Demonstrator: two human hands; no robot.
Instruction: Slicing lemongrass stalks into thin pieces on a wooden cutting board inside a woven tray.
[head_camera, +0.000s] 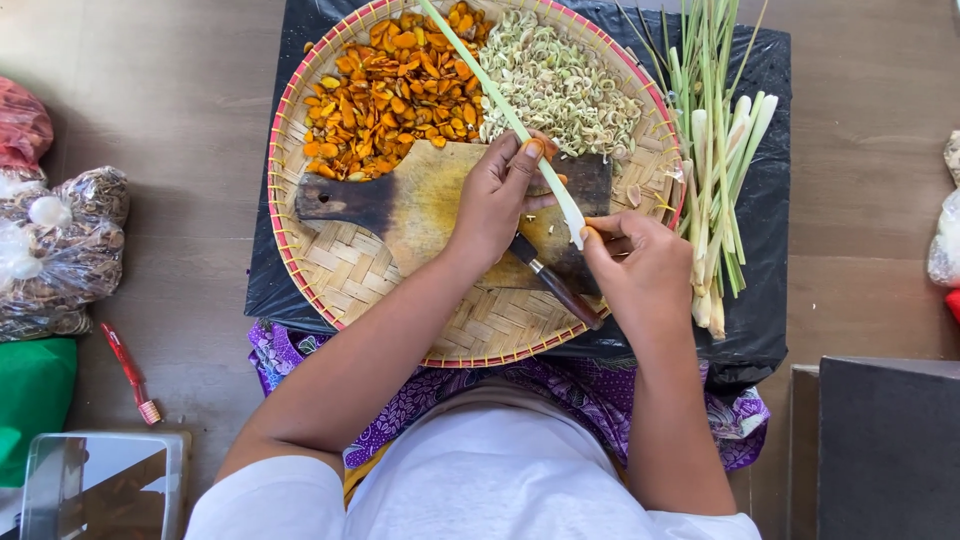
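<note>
My left hand (497, 197) grips a long pale green lemongrass stalk (495, 92) that slants across a woven bamboo tray (340, 270). My right hand (640, 265) pinches the stalk's white lower end just above a dark wooden cutting board (400, 205). A knife (556, 284) with a dark handle lies on the board between my hands, partly hidden under them. Orange turmeric slices (385, 95) fill the tray's far left. Chopped lemongrass rings (560, 85) fill its far right.
A bundle of whole lemongrass stalks (715, 150) lies on black plastic sheeting (765, 300) right of the tray. Plastic bags (60, 250) sit at the left on the wooden floor, with a red lighter (128, 370), a green bag (35, 400) and a clear container (100, 485). A dark box (885, 450) stands bottom right.
</note>
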